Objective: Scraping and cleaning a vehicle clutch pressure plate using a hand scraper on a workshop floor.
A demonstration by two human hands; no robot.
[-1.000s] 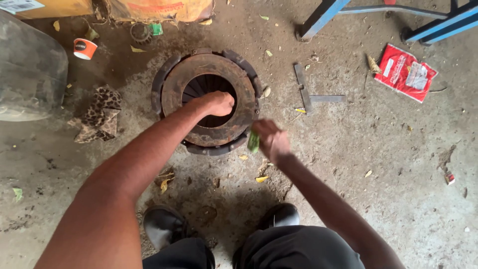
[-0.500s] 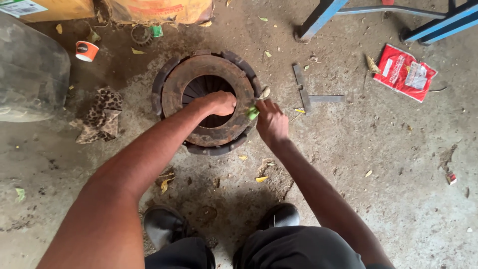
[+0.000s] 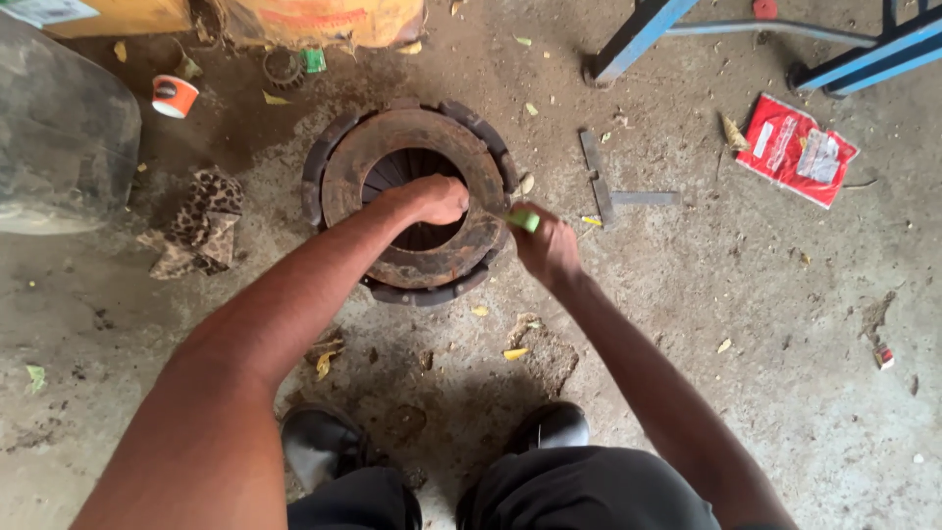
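The right hand [image 3: 548, 247], pinching a small green piece [image 3: 525, 220], has moved up to the rusty metal ring [image 3: 412, 201]; the left hand [image 3: 432, 199] stays clenched on its inner rim.

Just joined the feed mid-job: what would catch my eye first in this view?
The big rusty round clutch-like assembly on the dirty concrete floor, dead centre, draws the eye first. The left hand rests at its dark central opening, while the right hand holds a small green object at its right edge. After that, the red packet lying upper right and the orange-and-white cup upper left stand out.
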